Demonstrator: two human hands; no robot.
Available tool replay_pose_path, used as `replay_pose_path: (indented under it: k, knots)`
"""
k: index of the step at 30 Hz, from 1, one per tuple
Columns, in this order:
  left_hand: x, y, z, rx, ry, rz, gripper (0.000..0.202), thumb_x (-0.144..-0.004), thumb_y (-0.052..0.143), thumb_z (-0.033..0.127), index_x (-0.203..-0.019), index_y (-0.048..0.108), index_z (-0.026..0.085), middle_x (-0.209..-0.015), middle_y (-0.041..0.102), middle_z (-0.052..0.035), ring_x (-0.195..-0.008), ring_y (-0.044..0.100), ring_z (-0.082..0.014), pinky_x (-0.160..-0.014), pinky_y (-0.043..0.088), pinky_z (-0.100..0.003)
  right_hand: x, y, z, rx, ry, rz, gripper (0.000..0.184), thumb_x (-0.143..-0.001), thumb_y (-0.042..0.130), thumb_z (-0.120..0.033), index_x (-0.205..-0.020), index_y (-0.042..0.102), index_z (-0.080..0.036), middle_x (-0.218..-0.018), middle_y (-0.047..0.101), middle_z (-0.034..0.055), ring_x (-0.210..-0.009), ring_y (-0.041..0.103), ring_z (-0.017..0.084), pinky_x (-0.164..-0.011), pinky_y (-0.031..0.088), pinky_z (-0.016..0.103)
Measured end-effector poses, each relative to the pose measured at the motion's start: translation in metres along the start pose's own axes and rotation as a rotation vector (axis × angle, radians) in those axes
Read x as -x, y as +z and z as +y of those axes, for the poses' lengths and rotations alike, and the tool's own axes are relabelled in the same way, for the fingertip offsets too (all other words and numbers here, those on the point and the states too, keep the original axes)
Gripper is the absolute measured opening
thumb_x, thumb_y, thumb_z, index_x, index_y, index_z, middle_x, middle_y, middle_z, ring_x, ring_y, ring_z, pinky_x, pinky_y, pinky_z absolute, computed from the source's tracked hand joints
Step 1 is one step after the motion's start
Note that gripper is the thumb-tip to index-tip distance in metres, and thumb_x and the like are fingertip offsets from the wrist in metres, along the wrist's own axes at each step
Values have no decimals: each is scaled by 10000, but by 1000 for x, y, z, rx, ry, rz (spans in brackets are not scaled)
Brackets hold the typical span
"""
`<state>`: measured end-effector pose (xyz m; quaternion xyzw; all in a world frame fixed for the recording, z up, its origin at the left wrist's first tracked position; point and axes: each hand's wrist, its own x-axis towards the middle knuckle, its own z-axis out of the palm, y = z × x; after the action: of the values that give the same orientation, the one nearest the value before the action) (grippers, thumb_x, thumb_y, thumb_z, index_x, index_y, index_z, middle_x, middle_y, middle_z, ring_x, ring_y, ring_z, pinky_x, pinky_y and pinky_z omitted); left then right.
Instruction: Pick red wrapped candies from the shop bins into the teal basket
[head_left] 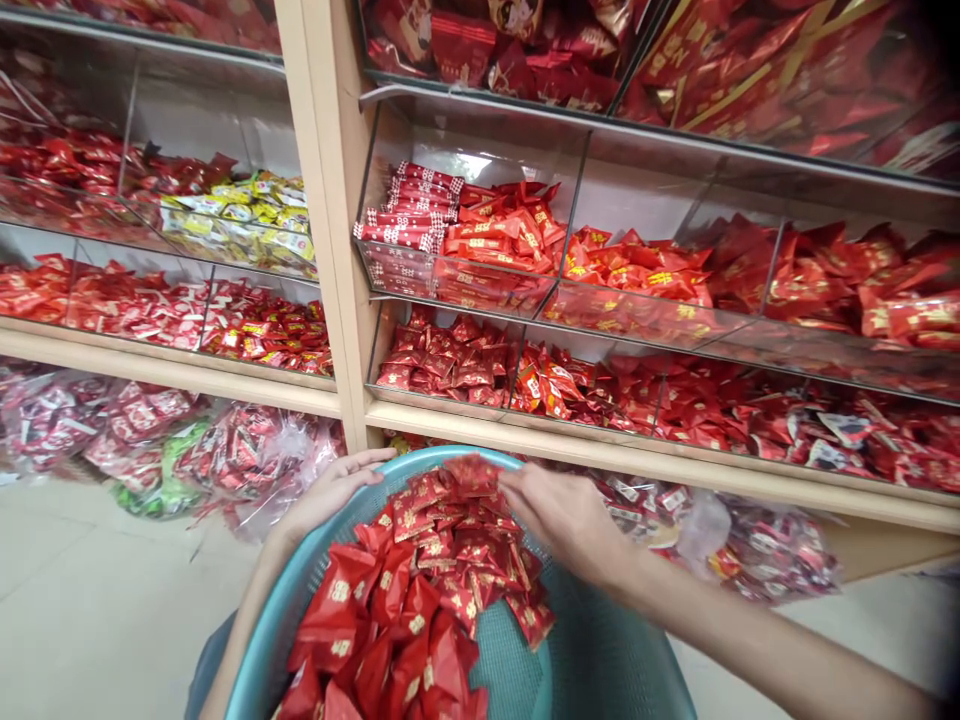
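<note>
A teal plastic basket [264, 590] full of small red packets with gold print sits low in front of me. My left hand [337, 492] grips its far left rim, fingertips lying over the edge. At the far right of the rim, my right hand [561, 512] has its fingers closed on a red packet [474, 474], slightly blurred. Larger, glossier red packets [341, 600] lie at the near left of the basket, and smaller, flatter ones [431, 525] are heaped at the far side. Part of the mesh bottom [510, 655] shows at the right.
Ahead stands a wooden shelf [322, 200] with clear bins [637, 310] of mostly red packets. Yellow-and-white packets [247, 215] fill one bin at left. Tied plastic bags [247, 450] of sweets lie under the bottom board. Another teal basket [622, 640] is beneath mine at right.
</note>
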<state>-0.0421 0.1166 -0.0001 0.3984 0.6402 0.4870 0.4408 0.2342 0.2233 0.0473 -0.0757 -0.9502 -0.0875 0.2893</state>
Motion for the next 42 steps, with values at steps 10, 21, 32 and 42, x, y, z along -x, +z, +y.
replay_pose_path:
  k: [10, 21, 32, 42]
  knots:
    - [3, 3, 4, 19, 8, 20, 425, -659, 619, 313, -1076, 639, 230, -1083, 675, -13, -1009, 576, -275, -871, 430, -304, 58, 33, -12, -90, -141, -248, 189, -915, 303, -143, -974, 479, -171, -712, 568, 12, -615, 531, 113, -572, 407, 233]
    - [3, 0, 1, 6, 21, 9, 400, -689, 615, 311, -1084, 634, 247, -1109, 662, -9, -1027, 566, -268, -879, 423, -305, 53, 38, -10, -331, -7, -236, 163, -911, 351, -201, -981, 496, -174, -774, 614, 29, -668, 573, 105, -608, 439, 207]
    - [4, 1, 2, 23, 14, 36, 398, -651, 645, 319, -1039, 659, 234, -1121, 656, -21, -1060, 554, -280, -899, 418, -307, 48, 42, -7, -449, 186, -424, 222, -927, 309, -260, -981, 516, -200, -843, 621, 28, -710, 581, 107, -652, 425, 210]
    - [3, 1, 5, -20, 1, 53, 397, -639, 648, 335, -1023, 667, 234, -1118, 657, -36, -1057, 559, -275, -895, 420, -305, 45, 39, -2, -250, 139, -516, 257, -938, 272, -253, -942, 522, -194, -827, 603, 21, -699, 574, 104, -615, 377, 208]
